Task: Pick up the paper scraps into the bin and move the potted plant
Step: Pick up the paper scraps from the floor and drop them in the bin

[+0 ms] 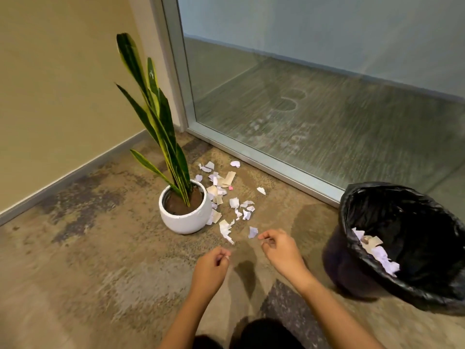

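Torn paper scraps litter the carpet right of the white potted snake plant, some already in the black-lined bin at right, while the left hand and right hand, fingers curled, each seem to pinch a tiny scrap.

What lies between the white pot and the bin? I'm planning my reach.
Head view: loose paper scraps on the carpet beside the white pot, then bare carpet up to the bin.
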`<action>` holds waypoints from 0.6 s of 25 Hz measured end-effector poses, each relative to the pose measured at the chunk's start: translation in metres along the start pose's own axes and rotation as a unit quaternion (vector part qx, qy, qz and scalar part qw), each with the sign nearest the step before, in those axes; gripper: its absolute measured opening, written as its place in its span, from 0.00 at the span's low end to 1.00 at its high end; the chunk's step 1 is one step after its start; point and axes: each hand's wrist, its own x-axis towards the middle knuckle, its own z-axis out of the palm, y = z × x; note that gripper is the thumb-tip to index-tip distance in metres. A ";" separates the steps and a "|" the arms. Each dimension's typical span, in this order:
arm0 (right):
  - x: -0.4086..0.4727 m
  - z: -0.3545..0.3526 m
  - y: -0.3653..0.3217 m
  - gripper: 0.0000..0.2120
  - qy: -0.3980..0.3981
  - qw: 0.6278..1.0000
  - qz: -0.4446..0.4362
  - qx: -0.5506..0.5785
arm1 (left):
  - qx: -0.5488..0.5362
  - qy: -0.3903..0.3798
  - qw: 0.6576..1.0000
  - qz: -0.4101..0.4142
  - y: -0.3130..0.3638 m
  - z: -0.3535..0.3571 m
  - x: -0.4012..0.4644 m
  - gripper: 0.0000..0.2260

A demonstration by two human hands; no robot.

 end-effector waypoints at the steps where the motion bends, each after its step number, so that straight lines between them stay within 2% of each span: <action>1: 0.004 0.014 0.000 0.10 -0.011 1.000 0.000 -0.015 | 0.015 0.004 1.000 -0.006 -0.016 -0.009 0.002 0.09; 6: 0.037 0.075 0.021 0.12 -0.082 0.990 0.038 -0.111 | 0.078 0.010 0.997 -0.021 -0.092 -0.030 0.021 0.07; 8: 0.049 0.093 0.035 0.13 -0.088 0.985 0.060 -0.135 | 0.123 0.008 0.992 -0.030 -0.117 -0.024 0.032 0.11; 11: 0.070 0.112 0.059 0.20 -0.087 0.977 0.062 -0.183 | 0.197 0.004 0.979 -0.043 -0.137 -0.004 0.055 0.20; 15: 0.107 0.121 0.091 0.25 -0.077 0.963 0.077 -0.248 | 0.308 -0.015 0.951 -0.025 -0.145 0.037 0.105 0.25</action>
